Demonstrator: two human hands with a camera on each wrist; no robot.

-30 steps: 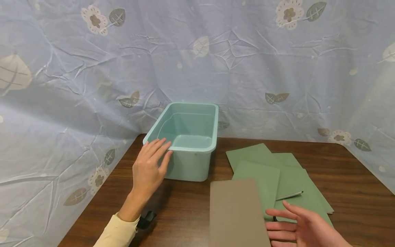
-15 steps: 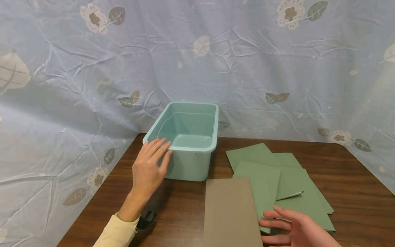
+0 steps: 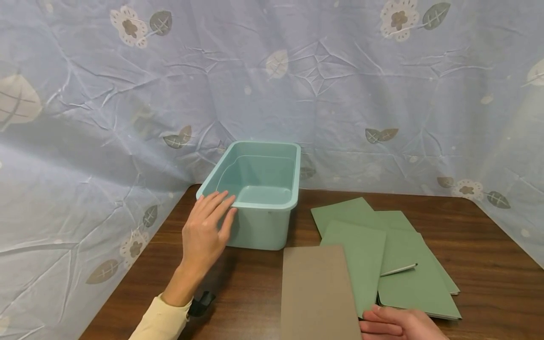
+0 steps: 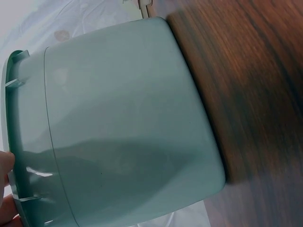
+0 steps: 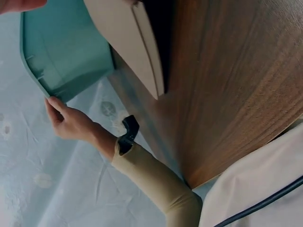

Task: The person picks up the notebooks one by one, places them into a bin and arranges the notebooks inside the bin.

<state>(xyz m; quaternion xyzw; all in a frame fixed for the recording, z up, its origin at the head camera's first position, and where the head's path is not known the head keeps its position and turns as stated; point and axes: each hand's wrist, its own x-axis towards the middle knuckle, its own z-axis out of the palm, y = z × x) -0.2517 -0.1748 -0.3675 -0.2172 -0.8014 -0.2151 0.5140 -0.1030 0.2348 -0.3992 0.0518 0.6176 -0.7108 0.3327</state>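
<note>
Starting at the left through my head feed, I am seeing a pale yellow sleeve (image 3: 161, 318) coming in over the near left part of the brown wooden table (image 3: 255, 283), with a black wrist mount (image 3: 201, 303) showing at its cuff. The left hand (image 3: 204, 233) is gripping the near left corner of the teal bin (image 3: 259, 229), its fingers bending over the rim and its thumb pressing from outside. The bin is standing upright by the table's far left corner. Right of it, the brown notebook (image 3: 316, 293) is reaching past my frame toward the table's near edge, overlapping one of the green notebooks (image 3: 354, 259). Those are lying in an overlapping spread on the table's right half. At the brown notebook's right edge, the right hand (image 3: 397, 323) is holding its fingers loosely extended, thumb staying clear of the cover; I cannot tell how firmly the fingertips are touching.
</note>
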